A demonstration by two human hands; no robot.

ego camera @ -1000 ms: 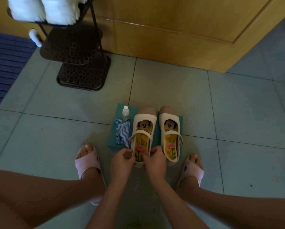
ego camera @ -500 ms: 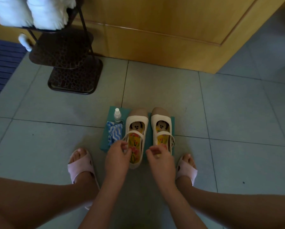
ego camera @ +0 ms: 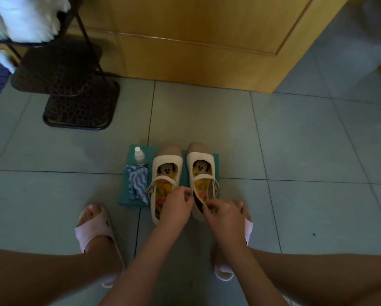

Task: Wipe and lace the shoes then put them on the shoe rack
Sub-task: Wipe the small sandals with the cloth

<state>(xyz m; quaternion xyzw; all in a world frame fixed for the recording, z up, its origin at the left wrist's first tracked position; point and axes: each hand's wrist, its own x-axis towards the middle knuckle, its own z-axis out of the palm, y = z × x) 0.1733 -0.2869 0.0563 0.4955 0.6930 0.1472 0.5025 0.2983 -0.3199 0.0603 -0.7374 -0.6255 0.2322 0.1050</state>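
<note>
Both forearms reach forward with the wrists close together. The left hand (ego camera: 177,206) and right hand (ego camera: 223,214) curl their fingers on the rear rim of one shoe (ego camera: 201,159), pinching it from either side. The second shoe (ego camera: 167,162) lies just under the left hand, on the same teal mat (ego camera: 123,198). Left of the hands are a striped cloth (ego camera: 137,182) and a small bottle (ego camera: 139,155). The shoe rack (ego camera: 79,111) stands well ahead to the left.

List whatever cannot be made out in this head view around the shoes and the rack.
- Heel of the right shoe: head view, covered by the left hand and right hand; whether they pinch its insole or rim is unclear.
- White items on the shoe rack: head view, cut by the top edge and blurred.
- Bottle label: head view, too small to read.
</note>
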